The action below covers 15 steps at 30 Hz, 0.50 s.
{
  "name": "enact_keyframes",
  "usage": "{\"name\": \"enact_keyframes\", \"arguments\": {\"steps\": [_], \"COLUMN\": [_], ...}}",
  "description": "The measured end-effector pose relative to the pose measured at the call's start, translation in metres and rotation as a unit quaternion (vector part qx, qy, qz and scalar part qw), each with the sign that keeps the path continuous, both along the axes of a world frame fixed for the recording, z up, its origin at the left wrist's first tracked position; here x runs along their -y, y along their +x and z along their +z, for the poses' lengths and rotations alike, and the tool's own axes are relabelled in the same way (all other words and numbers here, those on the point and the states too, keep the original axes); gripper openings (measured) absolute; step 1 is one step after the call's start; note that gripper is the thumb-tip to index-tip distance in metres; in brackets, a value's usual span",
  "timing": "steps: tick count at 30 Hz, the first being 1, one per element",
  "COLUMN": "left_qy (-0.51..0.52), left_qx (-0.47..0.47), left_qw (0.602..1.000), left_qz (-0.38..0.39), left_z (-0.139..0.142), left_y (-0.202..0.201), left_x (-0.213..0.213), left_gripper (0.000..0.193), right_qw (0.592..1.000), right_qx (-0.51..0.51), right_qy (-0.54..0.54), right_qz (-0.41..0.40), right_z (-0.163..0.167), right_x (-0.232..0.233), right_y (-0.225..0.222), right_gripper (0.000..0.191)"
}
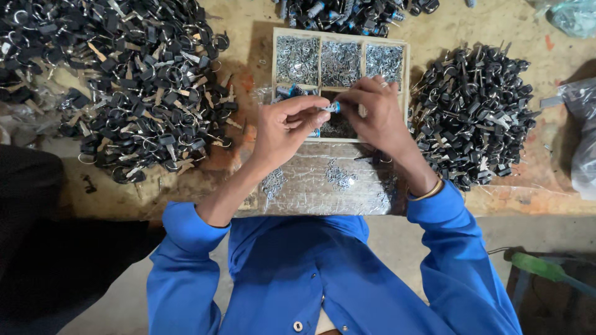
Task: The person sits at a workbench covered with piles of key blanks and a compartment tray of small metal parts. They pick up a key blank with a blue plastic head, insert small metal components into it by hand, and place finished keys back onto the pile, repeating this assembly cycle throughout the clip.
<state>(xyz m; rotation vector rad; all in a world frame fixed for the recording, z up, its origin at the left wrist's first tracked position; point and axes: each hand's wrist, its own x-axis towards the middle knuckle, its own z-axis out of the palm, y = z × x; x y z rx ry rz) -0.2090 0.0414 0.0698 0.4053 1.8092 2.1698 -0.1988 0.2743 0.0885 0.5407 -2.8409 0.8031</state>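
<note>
Nearest, over the plastic-covered tray front, the left hand [285,127] and right hand [379,115] meet, both sets of fingers pinching one small blue-tipped metal part [331,107], its long axis lying crosswise between them. Beyond sits the compartment tray [338,34] of silvery pieces; black key heaps [472,111] crowd both sides on the counter [248,25].

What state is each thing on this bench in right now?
Left hand: pinching a small metal part.
Right hand: pinching the same part.
Tray: open, compartments filled with tiny metal pieces.
Left pile: heaped loose.
Right pile: heaped loose.
</note>
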Motion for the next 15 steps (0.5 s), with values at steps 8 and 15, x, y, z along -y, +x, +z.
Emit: {"name": "enact_keyframes", "arguments": {"steps": [8,15], "left_qy": [-0.055,-0.082], "left_qx": [-0.037,-0.072], "left_qw": [0.997,0.993], "left_qz": [0.039,0.046], "left_z": [0.000,-0.001], "left_y": [-0.001,-0.002], "left_x": [-0.008,-0.010], "left_gripper": [0.025,0.023], "right_qw": [0.966,0.869], "right_qx": [0.010,0.185], "right_qy": [-0.256,-0.457], "right_qz": [-0.045,0.037], "right_z": [-0.009,-0.020], "right_x": [-0.009,-0.005], "right_y": [-0.002,0.004], "right_gripper": [0.016,0.014]}}
